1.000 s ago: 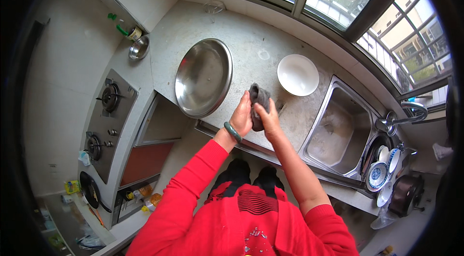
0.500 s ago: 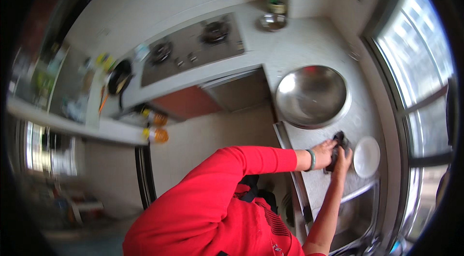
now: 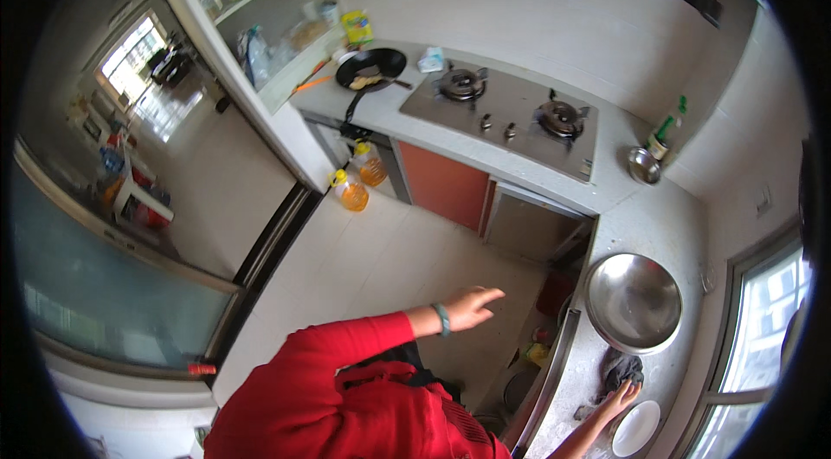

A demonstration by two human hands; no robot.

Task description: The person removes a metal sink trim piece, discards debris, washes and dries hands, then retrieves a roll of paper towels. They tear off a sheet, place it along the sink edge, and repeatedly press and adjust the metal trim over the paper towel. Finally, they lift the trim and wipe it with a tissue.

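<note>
My left hand (image 3: pixel 472 307), with a green bangle at the wrist, hangs in the air above the floor, fingers outstretched and holding nothing. My right hand (image 3: pixel 618 400) is at the lower edge of a dark grey cloth (image 3: pixel 621 366) lying bunched on the counter; its fingers are apart and slightly curved, perhaps touching the cloth. Beside that hand is a white bowl (image 3: pixel 634 431). Farther along the counter is a large steel basin (image 3: pixel 634 300).
Beyond are a gas stove (image 3: pixel 499 124), black wok (image 3: pixel 371 67), small steel bowl (image 3: pixel 644 166) and green bottle (image 3: pixel 662 137). Yellow oil bottles (image 3: pixel 351 195) stand on the floor (image 3: pixel 320 268) by a sliding door (image 3: pixel 121 242). A window (image 3: pixel 762 312) is at right.
The view has swung left toward the stove and doorway. My left hand has let go of the cloth and moved away. The cloth now lies on the counter under my right hand's loosened fingers.
</note>
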